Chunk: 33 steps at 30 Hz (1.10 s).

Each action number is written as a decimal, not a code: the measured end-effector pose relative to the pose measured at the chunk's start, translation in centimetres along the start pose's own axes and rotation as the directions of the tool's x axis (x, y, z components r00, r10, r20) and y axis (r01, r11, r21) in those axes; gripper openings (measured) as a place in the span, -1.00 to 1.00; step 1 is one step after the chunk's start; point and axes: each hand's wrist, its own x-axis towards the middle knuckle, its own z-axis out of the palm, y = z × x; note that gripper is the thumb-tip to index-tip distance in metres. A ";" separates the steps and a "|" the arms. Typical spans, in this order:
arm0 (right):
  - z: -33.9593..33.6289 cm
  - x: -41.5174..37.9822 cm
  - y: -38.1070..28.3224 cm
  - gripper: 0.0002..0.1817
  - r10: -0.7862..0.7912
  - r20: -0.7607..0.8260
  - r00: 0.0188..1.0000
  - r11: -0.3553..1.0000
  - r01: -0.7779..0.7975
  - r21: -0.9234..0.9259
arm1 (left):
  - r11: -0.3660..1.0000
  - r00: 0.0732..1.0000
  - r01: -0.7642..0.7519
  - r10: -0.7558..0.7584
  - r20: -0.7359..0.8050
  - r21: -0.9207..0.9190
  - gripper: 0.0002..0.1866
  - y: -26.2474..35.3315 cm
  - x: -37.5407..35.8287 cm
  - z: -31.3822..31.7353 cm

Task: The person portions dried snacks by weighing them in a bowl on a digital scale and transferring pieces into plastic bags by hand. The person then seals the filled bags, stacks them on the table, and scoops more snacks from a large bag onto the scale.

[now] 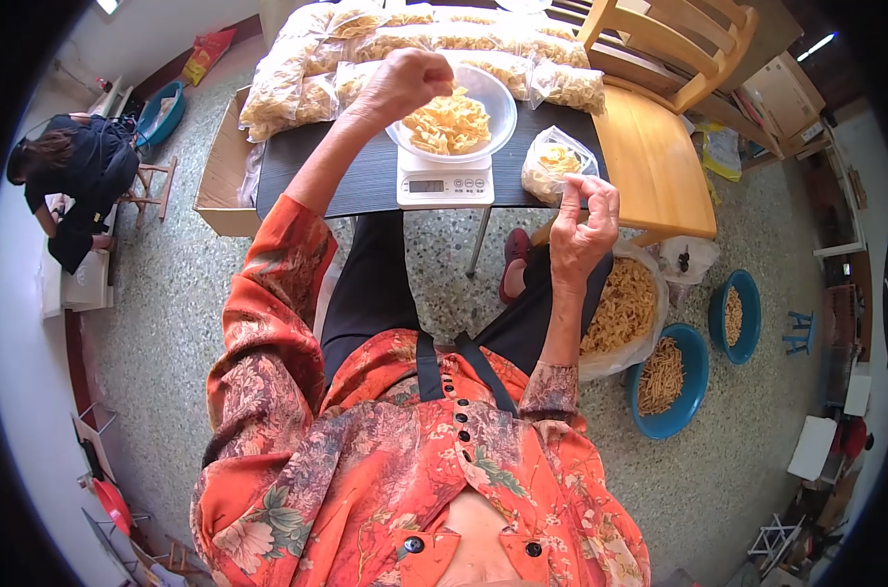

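Two hands of mine are up over the dark bench (365, 176): my left hand (405, 83) is curled closed above the clear bowl (498, 112), fingers bunched on a few of the yellow snack pieces (449, 122) heaped inside it. The bowl sits on a white kitchen scale (444, 184) near the bench's front edge. My right hand (583, 225) hangs lower, off the bench's corner, fingers pinched together on the edge of a small clear bag (556, 164) that holds a little of the same snack and rests just beside the scale. Behind the bowl, filled and sealed bags (365, 49) of the snack are piled across the back of the bench. On the floor by my right knee, a large plastic-lined sack (625, 313) stands open, full of loose pieces; touching it is a blue basin (674, 386) with stick-shaped pieces, and a smaller blue basin (737, 315) with a few more sits near. A wooden chair (659, 147) stands beside the bench.
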 end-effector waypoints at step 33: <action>0.0 -0.3 -0.1 -0.93 0.015 -0.017 1.000 1.000 -0.014 0.026 | 0.986 0.984 0.108 -0.124 0.130 0.123 -0.73 1.8 0.5 0.6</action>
